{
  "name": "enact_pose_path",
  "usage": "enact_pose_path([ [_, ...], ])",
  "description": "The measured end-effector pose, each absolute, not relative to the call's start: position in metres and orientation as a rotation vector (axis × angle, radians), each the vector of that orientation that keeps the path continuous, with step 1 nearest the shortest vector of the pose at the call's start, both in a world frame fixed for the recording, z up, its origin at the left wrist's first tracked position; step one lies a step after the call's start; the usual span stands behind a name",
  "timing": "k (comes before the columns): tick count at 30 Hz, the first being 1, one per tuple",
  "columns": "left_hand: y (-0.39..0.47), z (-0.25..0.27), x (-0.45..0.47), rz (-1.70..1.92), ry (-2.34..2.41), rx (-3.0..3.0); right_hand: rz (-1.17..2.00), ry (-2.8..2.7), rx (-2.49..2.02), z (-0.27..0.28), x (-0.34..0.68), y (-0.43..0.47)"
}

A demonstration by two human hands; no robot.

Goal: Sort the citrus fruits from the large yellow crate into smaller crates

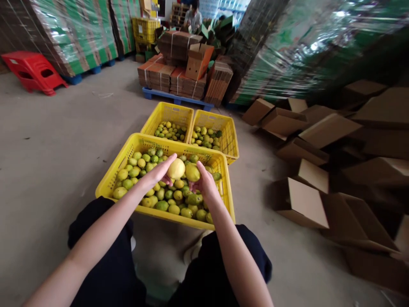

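Note:
Over a large yellow crate (166, 218) full of green and yellow lemons, my two hands are close together. My left hand (161, 170) is closed around a pale yellow lemon (177, 169). In my right hand (204, 181) is a greener yellow lemon (192, 172), gripped between thumb and fingers. The two lemons are side by side, almost touching. Below them lie many loose lemons (174, 209), some green and some yellow. Part of the fingers of each hand is hidden behind the fruit.
Two smaller yellow crates, one at left (171, 106) and one at right (234, 140), hold more lemons beyond. Behind them a blue pallet (177, 99) bears flattened cartons. Open cardboard boxes (306, 200) are strewn at right. A red stool (35, 72) stands left. A person (194, 18) is far back.

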State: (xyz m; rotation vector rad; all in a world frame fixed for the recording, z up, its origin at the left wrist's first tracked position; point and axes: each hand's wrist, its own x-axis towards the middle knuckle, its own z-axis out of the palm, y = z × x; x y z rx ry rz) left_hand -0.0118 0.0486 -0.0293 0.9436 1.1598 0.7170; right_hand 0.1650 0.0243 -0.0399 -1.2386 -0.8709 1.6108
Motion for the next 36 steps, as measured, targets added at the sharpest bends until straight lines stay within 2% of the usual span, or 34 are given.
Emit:
enact_pose_path([
  [3,0.045,-0.023,-0.014,0.958,1.164,1.159,1.467,-0.898,-1.134,-0.038,0.163,0.023],
  [8,0.034,-0.009,-0.015,1.387,1.044,1.772,0.932,-1.108,-0.980,-0.027,0.167,0.021],
  [12,0.030,-0.008,-0.013,1.467,0.932,1.673,0.789,-1.172,-0.878,-0.023,0.170,0.018],
  [17,0.035,-0.009,-0.008,1.410,0.756,1.072,1.061,-1.026,-0.876,-0.020,0.170,0.015],
  [22,0.042,-0.004,-0.003,1.194,0.702,0.491,1.401,-0.755,-0.818,-0.017,0.170,0.022],
  [25,0.041,-0.001,0.001,1.114,0.641,0.380,1.531,-0.672,-0.804,-0.018,0.166,0.026],
  [36,0.035,-0.005,0.000,1.138,0.683,0.290,1.581,-0.584,-0.766,-0.029,0.154,0.020],
])
